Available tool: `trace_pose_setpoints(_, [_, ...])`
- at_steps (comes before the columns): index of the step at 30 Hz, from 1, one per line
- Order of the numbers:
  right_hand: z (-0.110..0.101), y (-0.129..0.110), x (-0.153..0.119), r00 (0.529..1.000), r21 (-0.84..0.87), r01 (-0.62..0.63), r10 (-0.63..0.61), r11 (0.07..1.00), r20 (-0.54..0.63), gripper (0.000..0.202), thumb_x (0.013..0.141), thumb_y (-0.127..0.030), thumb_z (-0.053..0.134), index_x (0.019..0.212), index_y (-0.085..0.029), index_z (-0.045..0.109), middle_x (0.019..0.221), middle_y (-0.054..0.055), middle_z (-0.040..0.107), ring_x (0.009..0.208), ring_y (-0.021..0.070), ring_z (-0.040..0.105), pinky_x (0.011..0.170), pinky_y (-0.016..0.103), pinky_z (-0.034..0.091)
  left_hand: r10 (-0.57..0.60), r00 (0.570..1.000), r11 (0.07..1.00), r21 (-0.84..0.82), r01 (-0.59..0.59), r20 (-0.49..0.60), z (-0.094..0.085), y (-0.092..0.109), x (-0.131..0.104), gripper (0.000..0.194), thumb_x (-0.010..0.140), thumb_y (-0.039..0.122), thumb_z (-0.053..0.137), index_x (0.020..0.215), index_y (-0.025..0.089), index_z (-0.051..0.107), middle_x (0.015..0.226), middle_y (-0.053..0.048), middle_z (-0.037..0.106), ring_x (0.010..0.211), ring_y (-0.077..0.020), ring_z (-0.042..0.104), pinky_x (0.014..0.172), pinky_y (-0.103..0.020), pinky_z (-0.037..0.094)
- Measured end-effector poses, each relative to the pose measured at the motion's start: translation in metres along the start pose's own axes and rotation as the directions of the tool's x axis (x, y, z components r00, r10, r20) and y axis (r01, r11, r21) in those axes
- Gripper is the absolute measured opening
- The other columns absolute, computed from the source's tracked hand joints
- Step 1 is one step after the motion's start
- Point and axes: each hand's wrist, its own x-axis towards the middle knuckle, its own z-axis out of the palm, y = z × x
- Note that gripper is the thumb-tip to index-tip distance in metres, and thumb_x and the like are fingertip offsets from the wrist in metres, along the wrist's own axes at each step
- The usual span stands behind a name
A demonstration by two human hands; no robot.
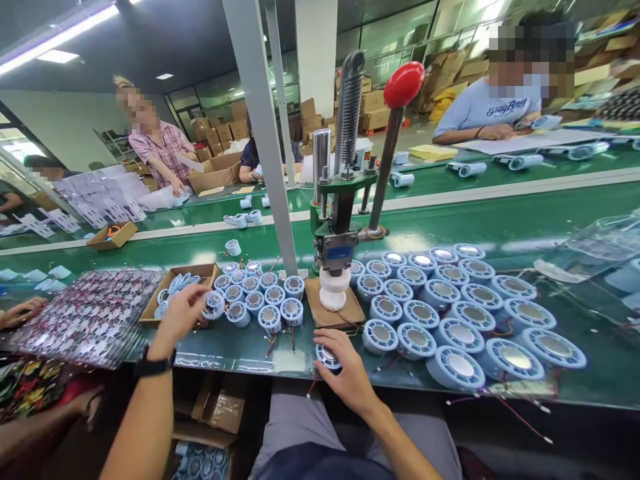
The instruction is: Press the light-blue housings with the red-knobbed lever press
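My left hand [187,308] pinches a light blue ring [214,305] at the right edge of a cardboard box [203,272] of rings. Near the front edge of the green bench, my right hand [340,363] is wrapped round a round light blue part [327,357] with a silver centre. Beyond it stands a hand press [340,250] with a red knob and a white pressing head [334,290] over a brown board [313,300]. Several blue round parts [254,302] with thin wires sit left of the press; larger rows [443,291] fill its right side.
A grey post [267,133] rises behind the bench, left of the press. Stacked patterned sheets [90,313] lie at the left, near another person's hand [23,312]. Clear plastic bags [600,247] are at the right. Other people work across the conveyor [430,183].
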Motion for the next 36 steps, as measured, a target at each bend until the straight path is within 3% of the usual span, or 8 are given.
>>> trace_pose_setpoints(3, [-0.001, 0.003, -0.001, 1.000, 0.012, -0.009, 0.010, 1.000, -0.023, 0.039, 0.081, -0.016, 0.064, 0.119, -0.022, 0.058, 0.124, 0.010, 0.057, 0.114, 0.0201, 0.059, 0.094, 0.034, 0.054, 0.167, 0.981, 0.939, -0.319, -0.128, 0.099, 0.047, 0.041, -0.049, 0.025, 0.084, 0.019, 0.048, 0.096, 0.020, 0.070, 0.095, -0.005, 0.072, 0.085, -0.0190, 0.067, 0.078, -0.030, 0.055])
trace_pose_setpoints(6, [-0.006, 0.002, -0.001, 1.000, 0.009, -0.001, 0.001, 1.000, 0.017, 0.038, 0.082, -0.016, 0.063, 0.120, -0.023, 0.056, 0.121, 0.009, 0.059, 0.112, 0.0184, 0.060, 0.094, 0.032, 0.053, 0.098, 0.994, 0.928, -0.356, -0.108, -0.045, 0.092, 0.065, -0.077, 0.029, 0.090, 0.018, 0.042, 0.100, 0.018, 0.070, 0.103, -0.010, 0.071, 0.096, -0.0221, 0.067, 0.089, -0.037, 0.054])
trace_pose_setpoints(9, [-0.012, 0.002, -0.002, 0.997, -0.017, 0.022, -0.021, 1.000, 0.071, 0.040, 0.085, -0.018, 0.062, 0.123, -0.024, 0.054, 0.122, 0.008, 0.061, 0.115, 0.0192, 0.058, 0.099, 0.035, 0.052, 0.020, 0.990, 0.942, -0.328, -0.066, -0.142, 0.114, 0.071, -0.091, 0.031, 0.094, 0.026, 0.046, 0.118, 0.017, 0.065, 0.120, -0.013, 0.067, 0.114, -0.0261, 0.060, 0.100, -0.045, 0.049])
trace_pose_setpoints(18, [-0.029, 0.012, -0.015, 0.989, -0.018, -0.089, 0.091, 0.996, 0.113, 0.045, 0.080, -0.020, 0.063, 0.124, -0.019, 0.054, 0.123, 0.011, 0.061, 0.116, 0.0213, 0.061, 0.099, 0.034, 0.053, -0.073, 0.981, 0.957, -0.288, 0.017, -0.182, 0.117, 0.069, -0.111, 0.047, 0.089, 0.046, 0.061, 0.127, 0.018, 0.057, 0.121, -0.014, 0.064, 0.116, -0.0314, 0.058, 0.101, -0.051, 0.047])
trace_pose_setpoints(21, [-0.021, 0.007, -0.017, 0.978, -0.033, -0.186, 0.189, 0.982, 0.093, 0.049, 0.080, -0.021, 0.064, 0.128, -0.018, 0.053, 0.125, 0.010, 0.062, 0.117, 0.0219, 0.061, 0.103, 0.036, 0.052, -0.104, 0.977, 0.927, -0.374, 0.027, -0.187, 0.110, 0.098, -0.115, 0.056, 0.084, 0.049, 0.067, 0.131, 0.021, 0.053, 0.118, -0.012, 0.065, 0.109, -0.0299, 0.062, 0.097, -0.047, 0.051])
trace_pose_setpoints(28, [0.009, 0.001, -0.022, 0.973, -0.019, -0.228, 0.227, 0.973, -0.036, 0.062, 0.077, -0.012, 0.055, 0.139, -0.015, 0.044, 0.131, 0.013, 0.060, 0.119, 0.0212, 0.062, 0.101, 0.033, 0.054, 0.196, 0.971, 0.853, -0.464, -0.237, -0.136, 0.120, 0.206, -0.100, 0.075, 0.073, 0.022, 0.081, 0.139, 0.023, 0.044, 0.121, -0.010, 0.065, 0.113, -0.0288, 0.060, 0.099, -0.044, 0.050])
trace_pose_setpoints(31, [0.011, 0.004, -0.023, 0.974, -0.024, -0.222, 0.221, 0.975, -0.051, 0.067, 0.077, -0.011, 0.053, 0.142, -0.016, 0.041, 0.134, 0.014, 0.058, 0.120, 0.0209, 0.062, 0.101, 0.032, 0.054, 0.170, 0.976, 0.873, -0.440, -0.212, -0.134, 0.126, 0.217, -0.089, 0.078, 0.071, 0.012, 0.079, 0.139, 0.023, 0.043, 0.120, -0.010, 0.064, 0.113, -0.0288, 0.059, 0.098, -0.044, 0.050])
trace_pose_setpoints(36, [0.010, 0.008, -0.024, 0.974, 0.006, -0.225, 0.225, 0.974, -0.023, 0.072, 0.079, -0.015, 0.057, 0.147, -0.017, 0.034, 0.132, 0.013, 0.060, 0.121, 0.0213, 0.061, 0.104, 0.034, 0.052, 0.086, 0.992, 0.869, -0.479, -0.120, -0.092, 0.129, 0.210, -0.090, 0.075, 0.069, 0.009, 0.077, 0.136, 0.024, 0.046, 0.118, -0.009, 0.063, 0.113, -0.0287, 0.060, 0.098, -0.045, 0.050])
